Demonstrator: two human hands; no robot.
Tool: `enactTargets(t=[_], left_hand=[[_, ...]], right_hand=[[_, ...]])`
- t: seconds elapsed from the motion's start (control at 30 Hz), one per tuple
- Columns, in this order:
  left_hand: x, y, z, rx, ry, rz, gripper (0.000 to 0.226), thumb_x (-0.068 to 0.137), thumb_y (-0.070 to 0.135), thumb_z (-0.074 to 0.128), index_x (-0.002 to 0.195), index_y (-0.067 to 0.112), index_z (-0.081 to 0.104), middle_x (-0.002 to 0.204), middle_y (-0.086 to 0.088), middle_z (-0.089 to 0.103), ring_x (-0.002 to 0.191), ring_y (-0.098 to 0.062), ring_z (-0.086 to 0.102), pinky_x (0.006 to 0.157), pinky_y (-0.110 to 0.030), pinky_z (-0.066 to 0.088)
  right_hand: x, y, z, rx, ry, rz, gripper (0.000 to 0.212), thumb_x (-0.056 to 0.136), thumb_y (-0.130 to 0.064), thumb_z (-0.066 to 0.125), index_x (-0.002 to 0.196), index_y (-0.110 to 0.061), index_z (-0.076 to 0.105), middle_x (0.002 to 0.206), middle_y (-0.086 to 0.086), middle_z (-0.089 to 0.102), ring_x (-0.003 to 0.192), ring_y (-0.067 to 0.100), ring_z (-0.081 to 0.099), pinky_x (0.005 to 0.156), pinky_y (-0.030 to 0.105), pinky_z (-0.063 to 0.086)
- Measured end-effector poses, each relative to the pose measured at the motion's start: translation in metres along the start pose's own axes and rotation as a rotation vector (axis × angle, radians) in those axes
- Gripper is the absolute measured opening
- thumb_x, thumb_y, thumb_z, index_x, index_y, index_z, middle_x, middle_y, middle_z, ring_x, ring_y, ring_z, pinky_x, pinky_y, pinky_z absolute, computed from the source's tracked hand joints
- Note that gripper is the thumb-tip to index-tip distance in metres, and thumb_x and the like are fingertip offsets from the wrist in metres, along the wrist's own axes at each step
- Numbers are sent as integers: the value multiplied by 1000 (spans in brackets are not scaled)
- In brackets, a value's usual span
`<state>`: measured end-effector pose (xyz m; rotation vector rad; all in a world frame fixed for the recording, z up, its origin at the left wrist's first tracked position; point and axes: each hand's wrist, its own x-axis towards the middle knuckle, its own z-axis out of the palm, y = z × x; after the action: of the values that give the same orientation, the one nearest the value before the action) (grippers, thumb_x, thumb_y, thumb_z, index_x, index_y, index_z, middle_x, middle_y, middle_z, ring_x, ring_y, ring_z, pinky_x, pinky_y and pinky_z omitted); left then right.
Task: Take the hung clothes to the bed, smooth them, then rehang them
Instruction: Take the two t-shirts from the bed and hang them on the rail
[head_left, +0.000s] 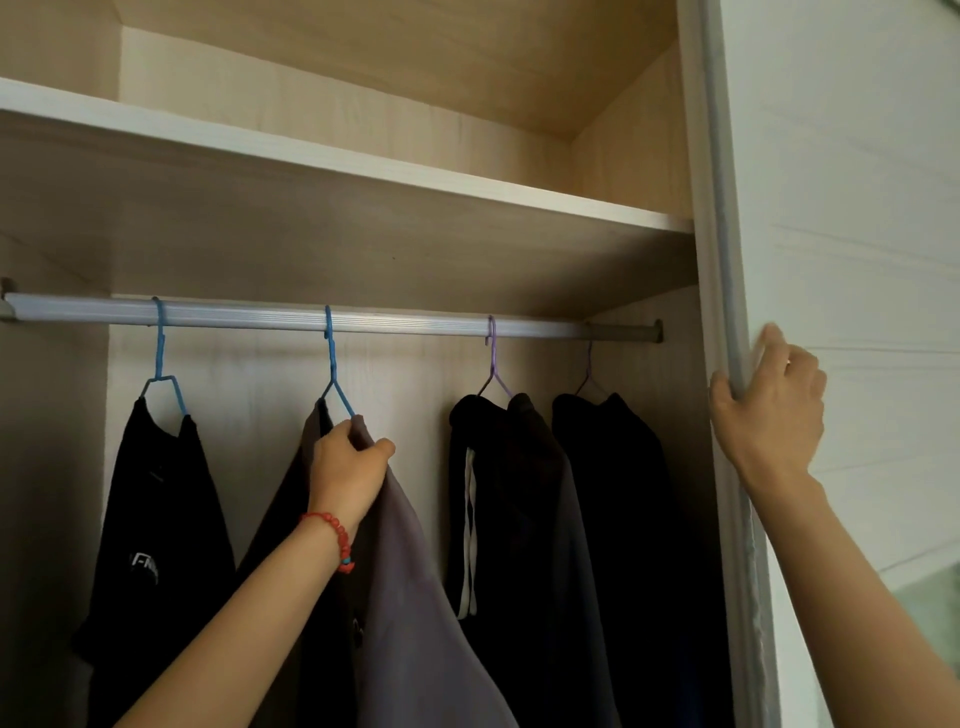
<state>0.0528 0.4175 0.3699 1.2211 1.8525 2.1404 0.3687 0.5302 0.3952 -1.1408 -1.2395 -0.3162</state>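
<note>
Inside the open wardrobe a silver rail (249, 316) carries several garments on hangers. A grey-purple garment (415, 597) hangs from a blue hanger (331, 358) in the middle, and my left hand (349, 467) grips its shoulder just under the hanger's neck. To the left a black printed T-shirt (156, 519) hangs on another blue hanger (160, 353). On the right, dark clothes (519, 519) hang on a purple hanger (492, 358), with a further black garment (623, 519) behind. My right hand (769, 405) grips the edge of the sliding door (857, 260).
A white-edged shelf (363, 166) runs above the rail, with a bare wooden compartment over it. The wardrobe's side wall closes the space at the right end of the rail. There are gaps along the rail between the hangers.
</note>
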Motion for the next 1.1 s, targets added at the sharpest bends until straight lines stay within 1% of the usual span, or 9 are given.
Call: enactTargets(t=[0.03,0.07,0.1,0.17,0.6,0.8,0.87,1.0,1.1], left_hand=[[-5,-1,-1,20,-8,25,16,83,9,57,97,17,60,116,-11,55,114,-29,52,89,-33,42],[-10,-2,-1,46,-16,49,33,83,9,57,115,14,58,127,-10,53,122,-28,49,98,-34,41],[-15,-2,-2,72,-26,70,49,83,9,57,131,11,48,138,-10,46,129,-26,44,106,-34,37],[-25,-1,-4,99,-61,99,62,85,11,57,142,11,33,148,-9,36,135,-25,37,111,-34,31],[-64,-6,-32,285,-167,293,58,87,20,59,139,12,37,148,-8,36,136,-23,37,113,-32,30],[-79,9,-91,377,-66,529,43,87,21,56,129,12,50,138,-2,45,130,-19,42,106,-26,32],[-89,18,-113,400,-50,605,41,88,22,55,128,14,51,137,0,46,130,-17,40,105,-21,27],[-112,40,-161,380,-21,726,40,89,27,53,128,17,52,138,2,46,132,-15,38,105,-20,24],[-128,54,-203,365,13,819,48,85,40,42,125,18,54,135,1,49,128,-12,39,102,-22,26]], right_hand=[[-1,0,-1,8,-13,16,60,87,-20,58,138,-7,29,132,28,41,119,44,38,93,54,41],[0,-1,-3,23,-26,35,61,87,-20,58,139,-8,29,132,27,40,120,44,37,95,54,40],[0,-2,-4,37,-35,48,61,87,-20,58,139,-8,29,132,27,40,121,44,36,96,54,39],[0,-4,-6,61,-48,66,61,87,-18,58,140,-8,29,133,27,40,122,44,35,98,54,36],[-37,-65,-22,104,-106,71,62,87,-22,60,139,-11,29,134,23,40,122,41,36,100,51,38],[-79,-126,-43,166,-157,24,61,88,-24,59,140,-12,29,136,22,37,124,37,34,101,49,36],[-94,-147,-50,192,-178,21,60,89,-24,58,140,-13,29,138,20,36,126,36,33,102,48,36],[-122,-190,-64,240,-185,17,59,88,-22,57,140,-14,30,140,18,36,127,35,34,103,44,36],[-142,-220,-75,278,-198,24,58,89,-21,57,140,-14,32,141,17,36,129,33,33,103,41,36]])
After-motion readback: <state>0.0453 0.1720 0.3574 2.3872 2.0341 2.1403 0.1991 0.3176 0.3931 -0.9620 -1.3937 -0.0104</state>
